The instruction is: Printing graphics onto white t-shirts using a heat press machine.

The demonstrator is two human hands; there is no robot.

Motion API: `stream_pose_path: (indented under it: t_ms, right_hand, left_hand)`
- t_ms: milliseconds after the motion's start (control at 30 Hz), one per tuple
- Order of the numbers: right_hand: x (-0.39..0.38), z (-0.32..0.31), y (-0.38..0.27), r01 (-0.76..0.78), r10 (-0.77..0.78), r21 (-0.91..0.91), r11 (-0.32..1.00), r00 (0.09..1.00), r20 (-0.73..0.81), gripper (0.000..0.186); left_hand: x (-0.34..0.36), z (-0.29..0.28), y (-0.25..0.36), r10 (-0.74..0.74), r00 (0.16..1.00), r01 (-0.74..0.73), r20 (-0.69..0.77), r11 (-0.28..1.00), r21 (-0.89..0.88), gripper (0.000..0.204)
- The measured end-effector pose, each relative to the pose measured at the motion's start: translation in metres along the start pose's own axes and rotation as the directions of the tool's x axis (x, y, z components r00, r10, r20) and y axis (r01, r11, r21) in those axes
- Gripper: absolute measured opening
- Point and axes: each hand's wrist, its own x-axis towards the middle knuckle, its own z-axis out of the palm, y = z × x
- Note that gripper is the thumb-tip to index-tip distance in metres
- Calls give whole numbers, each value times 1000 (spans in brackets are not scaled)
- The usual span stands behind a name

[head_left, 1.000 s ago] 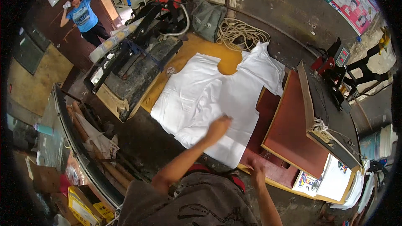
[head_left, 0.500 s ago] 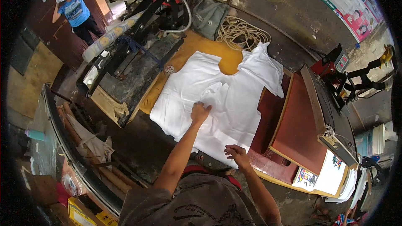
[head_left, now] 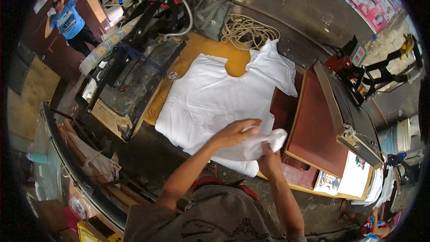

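A small piece of white cloth [head_left: 278, 140] is bunched between my two hands, above the near right part of a stack of white fabric. My left hand [head_left: 235, 133] pinches its left side, with some white showing between thumb and fingers. Gripping it from below on the right, my right hand [head_left: 269, 160] has its thumb up against the cloth. Under them, a white shirt-shaped fabric [head_left: 204, 87] with a rounded neck cutout lies spread on a yellow-brown tabletop [head_left: 197, 47]. Its near right part is partly hidden by my hands.
A black heat press [head_left: 139, 71] stands left and another press [head_left: 349, 112] right, beside dark red boards [head_left: 313, 130]. Coiled rope [head_left: 251, 30] and a grey bag [head_left: 210, 15] lie at the back. Printed white sheets [head_left: 354, 181] are near right. A person [head_left: 71, 22] stands far left.
My left hand has come off the middle of the fabric toward the near right, bringing up the small crumpled cloth. My right hand has risen and taken hold of it too.
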Motion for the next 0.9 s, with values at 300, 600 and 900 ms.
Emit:
stream_pose_path:
  t_ms: [300, 600, 900]
  right_hand:
    - [-109, -45, -131, 187, -184, -104, 977, 982, 36, 30]
    - [-197, -172, -180, 458, -486, -524, 718, 869, 94, 33]
    - [-256, -327, -207, 501, -624, -657, 564, 779, 59, 31]
  left_hand:
    - [-12, 40, 42, -29, 824, 90, 566, 993, -80, 42]
    - [-17, 161, 100, -79, 517, 75, 852, 996, 47, 48]
    - [-36, 299, 115, -1, 816, -67, 578, 993, 96, 15]
